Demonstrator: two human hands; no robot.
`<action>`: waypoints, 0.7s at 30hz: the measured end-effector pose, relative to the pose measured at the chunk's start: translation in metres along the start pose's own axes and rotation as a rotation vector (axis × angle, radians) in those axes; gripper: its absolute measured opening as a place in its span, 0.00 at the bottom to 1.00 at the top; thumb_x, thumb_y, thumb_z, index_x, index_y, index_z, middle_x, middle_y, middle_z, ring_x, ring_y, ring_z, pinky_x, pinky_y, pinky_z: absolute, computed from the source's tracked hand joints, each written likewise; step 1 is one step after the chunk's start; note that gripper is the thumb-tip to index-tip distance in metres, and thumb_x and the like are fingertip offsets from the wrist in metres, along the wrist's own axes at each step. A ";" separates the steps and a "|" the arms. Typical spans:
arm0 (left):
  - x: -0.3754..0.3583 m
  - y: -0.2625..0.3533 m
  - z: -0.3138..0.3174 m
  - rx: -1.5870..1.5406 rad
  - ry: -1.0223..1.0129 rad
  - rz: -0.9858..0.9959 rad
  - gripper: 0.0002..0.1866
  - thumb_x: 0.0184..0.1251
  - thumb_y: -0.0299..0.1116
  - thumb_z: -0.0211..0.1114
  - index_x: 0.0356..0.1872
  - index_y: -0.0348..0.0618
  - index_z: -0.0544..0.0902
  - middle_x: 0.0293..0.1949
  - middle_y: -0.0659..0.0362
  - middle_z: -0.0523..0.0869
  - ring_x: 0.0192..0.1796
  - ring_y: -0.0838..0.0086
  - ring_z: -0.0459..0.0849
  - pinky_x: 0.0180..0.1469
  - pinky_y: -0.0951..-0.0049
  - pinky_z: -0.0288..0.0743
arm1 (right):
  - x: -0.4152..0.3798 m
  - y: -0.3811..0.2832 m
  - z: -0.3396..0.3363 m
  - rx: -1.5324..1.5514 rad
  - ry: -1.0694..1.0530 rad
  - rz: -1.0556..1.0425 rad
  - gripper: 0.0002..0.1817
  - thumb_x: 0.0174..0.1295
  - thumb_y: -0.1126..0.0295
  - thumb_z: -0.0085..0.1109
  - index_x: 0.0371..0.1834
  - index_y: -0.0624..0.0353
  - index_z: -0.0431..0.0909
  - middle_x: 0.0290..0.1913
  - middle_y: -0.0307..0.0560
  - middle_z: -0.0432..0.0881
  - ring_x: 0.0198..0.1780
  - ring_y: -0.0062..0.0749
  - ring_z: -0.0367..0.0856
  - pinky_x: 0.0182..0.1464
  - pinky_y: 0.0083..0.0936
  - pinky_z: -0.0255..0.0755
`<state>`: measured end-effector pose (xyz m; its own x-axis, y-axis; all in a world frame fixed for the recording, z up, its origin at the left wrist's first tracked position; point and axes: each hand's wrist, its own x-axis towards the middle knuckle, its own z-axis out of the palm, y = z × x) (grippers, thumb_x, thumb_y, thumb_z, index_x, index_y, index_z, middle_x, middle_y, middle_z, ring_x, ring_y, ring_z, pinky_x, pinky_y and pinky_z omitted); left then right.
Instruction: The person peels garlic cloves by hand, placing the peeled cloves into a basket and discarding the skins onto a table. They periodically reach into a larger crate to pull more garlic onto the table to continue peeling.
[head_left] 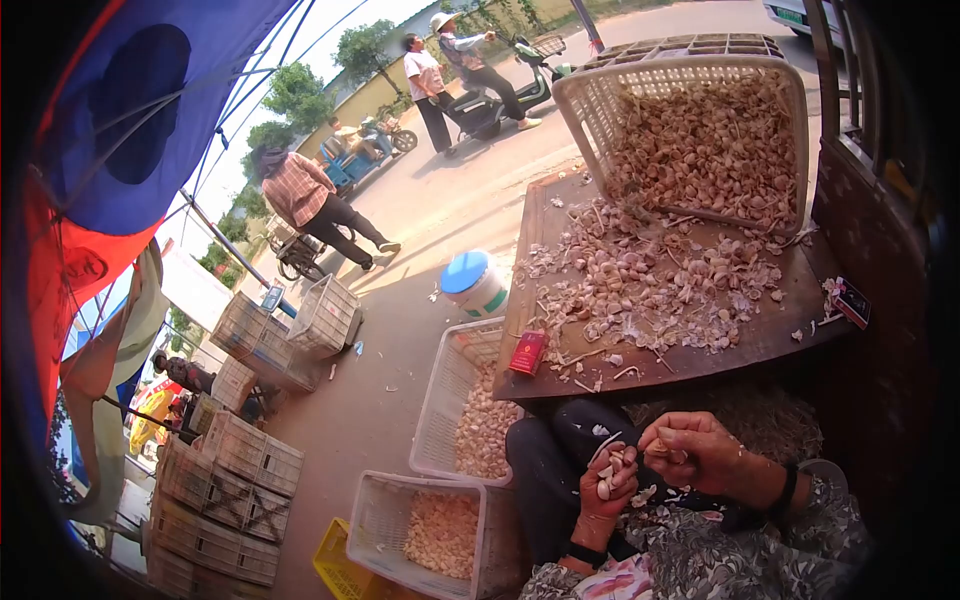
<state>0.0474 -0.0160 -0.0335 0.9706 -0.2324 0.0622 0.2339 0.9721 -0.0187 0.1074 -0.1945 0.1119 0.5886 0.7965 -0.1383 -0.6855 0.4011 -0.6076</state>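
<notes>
While I am watching through the head camera, I am seeing my left hand point(606, 482) curling half closed around a garlic bulb point(609, 470) over my lap, with pale cloves showing between the fingers. My right hand point(690, 447) is sitting just beside it, bunched into a near fist with the fingertips pinching at something small that I cannot make out; the two hands are almost touching at the bulb. Both are hovering above my dark trousers point(555, 465), where scraps of papery skin are lying. Just ahead, a wooden table point(735, 352) is carrying a loose heap of garlic point(650, 285), and a white plastic basket point(680, 130) is lying tipped on its side at the far end, with more bulbs spilling out of it. A small red pack point(528, 351) is resting at the near left corner of the table. To the left of my knees, two white crates point(440, 400) are standing on the ground, each holding peeled cloves, with a yellow crate point(335, 560) touching the nearer one. A white bucket with a blue lid point(474, 282) is standing beyond them. Further off, stacked empty crates point(225, 480) are lining the roadside, and people are passing on the road under a red and blue canopy point(130, 130).
</notes>
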 end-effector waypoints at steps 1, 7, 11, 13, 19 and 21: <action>0.000 -0.001 -0.001 0.017 0.025 0.006 0.16 0.69 0.35 0.50 0.50 0.32 0.72 0.39 0.50 0.71 0.25 0.79 0.70 0.18 0.85 0.62 | 0.002 0.004 -0.008 0.003 -0.008 0.000 0.15 0.65 0.66 0.50 0.44 0.70 0.73 0.25 0.47 0.73 0.16 0.14 0.58 0.17 0.11 0.53; 0.005 -0.005 -0.005 0.106 0.056 -0.021 0.17 0.69 0.36 0.51 0.50 0.31 0.72 0.39 0.49 0.72 0.26 0.78 0.72 0.18 0.86 0.64 | 0.012 0.027 -0.049 -0.574 0.202 -0.187 0.12 0.65 0.67 0.52 0.40 0.66 0.76 0.28 0.37 0.77 0.28 0.14 0.71 0.28 0.12 0.66; 0.007 -0.007 -0.007 0.189 0.139 -0.058 0.19 0.67 0.35 0.54 0.52 0.29 0.69 0.40 0.50 0.76 0.28 0.77 0.76 0.19 0.85 0.68 | 0.013 0.021 -0.054 -1.273 0.107 -0.506 0.07 0.61 0.70 0.54 0.38 0.61 0.78 0.30 0.47 0.81 0.31 0.36 0.80 0.35 0.28 0.73; 0.007 -0.011 -0.009 0.270 0.266 -0.058 0.20 0.67 0.35 0.54 0.54 0.30 0.69 0.38 0.52 0.78 0.26 0.79 0.76 0.18 0.87 0.67 | 0.015 0.024 -0.061 -1.343 0.080 -0.449 0.08 0.58 0.71 0.55 0.40 0.58 0.78 0.32 0.53 0.80 0.36 0.48 0.80 0.38 0.34 0.73; 0.011 -0.021 0.003 0.394 0.357 -0.084 0.19 0.68 0.35 0.55 0.55 0.35 0.70 0.32 0.60 0.80 0.22 0.82 0.75 0.16 0.89 0.66 | 0.019 0.026 -0.061 -1.474 0.023 -0.312 0.12 0.57 0.69 0.56 0.41 0.63 0.72 0.32 0.59 0.79 0.35 0.53 0.79 0.36 0.38 0.73; 0.012 -0.024 -0.002 0.489 0.409 -0.067 0.17 0.67 0.35 0.56 0.54 0.38 0.72 0.30 0.61 0.80 0.21 0.83 0.75 0.15 0.88 0.65 | 0.020 0.029 -0.063 -1.432 0.158 -0.348 0.12 0.56 0.69 0.57 0.37 0.65 0.70 0.29 0.61 0.78 0.31 0.53 0.79 0.33 0.38 0.72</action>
<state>0.0536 -0.0426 -0.0344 0.9206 -0.1928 -0.3397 0.3355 0.8355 0.4351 0.1262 -0.1957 0.0427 0.7349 0.6619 0.1477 0.4362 -0.2945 -0.8503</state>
